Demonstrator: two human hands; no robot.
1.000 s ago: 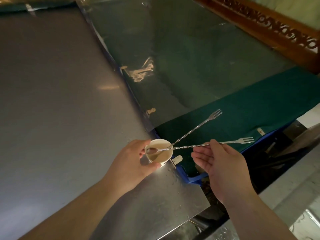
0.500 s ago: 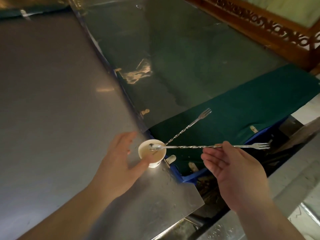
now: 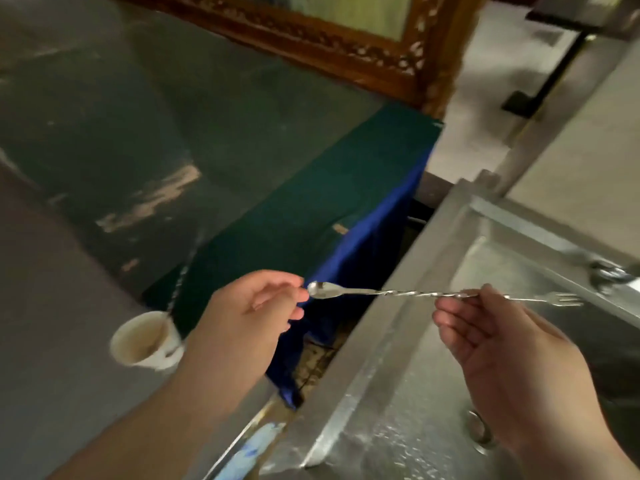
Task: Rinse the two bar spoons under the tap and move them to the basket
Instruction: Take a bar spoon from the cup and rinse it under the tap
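Observation:
My right hand point(image 3: 512, 355) pinches one bar spoon point(image 3: 408, 292) by its twisted shaft near the fork end. It holds the spoon level over the left rim of the steel sink point(image 3: 374, 362). The spoon's bowl points left, and the thumb and forefinger of my left hand point(image 3: 249, 317) sit right at its tip without gripping it. The other fingers are loosely curled. The second bar spoon point(image 3: 178, 285), blurred, stands slanted in a small white cup point(image 3: 138, 344) on the grey counter, left of my left wrist. No basket is in view.
The sink has a round drain point(image 3: 479, 431) near my right wrist and a tap fitting point(image 3: 609, 275) on its far wall. A green and blue cloth point(image 3: 332, 209) hangs between counter and sink. A carved wooden frame point(image 3: 311, 39) runs along the back.
My right hand lifted one spoon out of the cup and carried it right, over the sink. My left hand let go of the cup and followed the spoon's bowl. The view swung right.

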